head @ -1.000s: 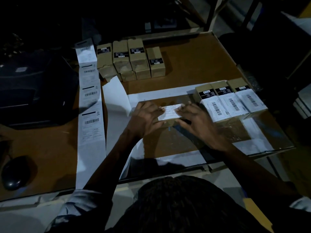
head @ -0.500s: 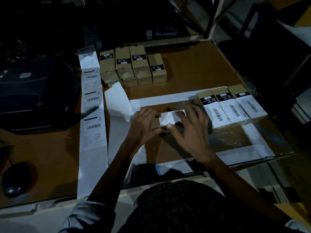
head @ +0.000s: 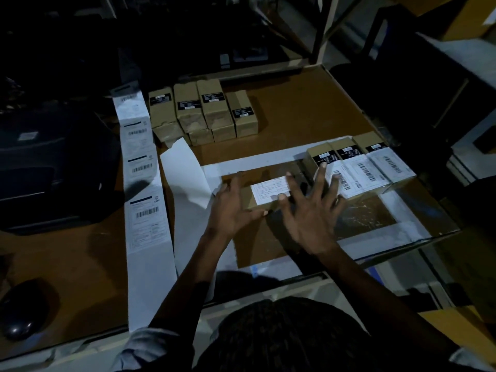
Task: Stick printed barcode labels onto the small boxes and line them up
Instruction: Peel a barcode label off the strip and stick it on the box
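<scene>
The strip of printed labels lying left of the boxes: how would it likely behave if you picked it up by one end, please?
The label strip looks like thin paper backing, so it would probably sag and flop. It seems light, and likely to slide on the smooth brown table. Its long trailing length might drag or crease.

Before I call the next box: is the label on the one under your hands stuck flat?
Mostly flat: label lies on the box top; right hand hides one end.

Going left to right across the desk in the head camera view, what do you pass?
Black computer mouse → long white strip of printed barcode labels → left hand → right hand → row of three labelled brown cardboard boxes.
</scene>
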Action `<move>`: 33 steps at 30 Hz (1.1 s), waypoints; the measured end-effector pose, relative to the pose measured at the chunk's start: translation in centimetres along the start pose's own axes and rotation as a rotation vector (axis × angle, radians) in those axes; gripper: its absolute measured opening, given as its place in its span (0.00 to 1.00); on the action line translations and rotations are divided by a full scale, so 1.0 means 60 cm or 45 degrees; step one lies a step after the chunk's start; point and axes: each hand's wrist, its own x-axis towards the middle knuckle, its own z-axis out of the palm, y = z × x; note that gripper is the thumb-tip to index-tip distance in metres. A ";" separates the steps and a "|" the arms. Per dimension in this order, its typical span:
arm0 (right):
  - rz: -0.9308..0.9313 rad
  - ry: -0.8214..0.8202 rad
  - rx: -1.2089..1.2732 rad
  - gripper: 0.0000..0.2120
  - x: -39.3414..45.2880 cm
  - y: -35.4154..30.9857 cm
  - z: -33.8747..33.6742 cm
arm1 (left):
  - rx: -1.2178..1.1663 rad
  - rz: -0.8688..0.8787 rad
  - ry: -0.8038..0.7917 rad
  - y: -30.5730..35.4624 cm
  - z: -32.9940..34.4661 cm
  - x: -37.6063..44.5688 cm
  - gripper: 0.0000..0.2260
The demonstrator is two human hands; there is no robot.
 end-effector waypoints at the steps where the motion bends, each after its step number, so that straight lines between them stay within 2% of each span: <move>1: 0.001 -0.009 0.015 0.32 -0.008 -0.017 0.004 | -0.006 0.003 0.012 0.000 0.002 0.000 0.47; 6: -0.220 -0.079 0.029 0.29 -0.044 -0.087 0.019 | -0.040 0.155 0.083 -0.004 0.000 -0.008 0.40; 10: -0.026 0.014 -0.011 0.26 -0.012 -0.030 0.009 | -0.091 0.020 -0.003 0.002 -0.005 -0.007 0.46; 13: 0.097 0.023 0.049 0.27 -0.010 -0.033 0.010 | -0.080 0.009 0.000 0.005 -0.007 -0.005 0.46; 15: 0.075 -0.030 0.103 0.28 -0.025 -0.072 0.015 | -0.079 0.029 0.015 0.003 -0.008 -0.007 0.43; 18: -0.124 -0.111 0.135 0.27 -0.052 -0.111 0.025 | -0.034 0.133 0.087 -0.002 -0.002 -0.007 0.31; 19: -0.158 -0.103 0.119 0.26 -0.052 -0.107 0.023 | -0.025 0.130 0.093 -0.003 -0.002 -0.008 0.31; 23: -0.010 -0.017 0.025 0.26 -0.015 -0.046 0.009 | -0.101 -0.001 0.012 0.002 -0.006 -0.008 0.45; 27: 0.118 0.019 0.032 0.28 -0.010 -0.036 0.009 | -0.120 -0.013 0.005 0.003 -0.006 -0.006 0.46; 31: -0.121 -0.061 0.049 0.29 -0.049 -0.104 0.023 | -0.056 0.082 0.058 0.003 -0.003 -0.007 0.37; 33: -0.172 -0.050 0.035 0.27 -0.047 -0.098 0.024 | -0.065 0.095 0.066 0.001 -0.002 -0.009 0.37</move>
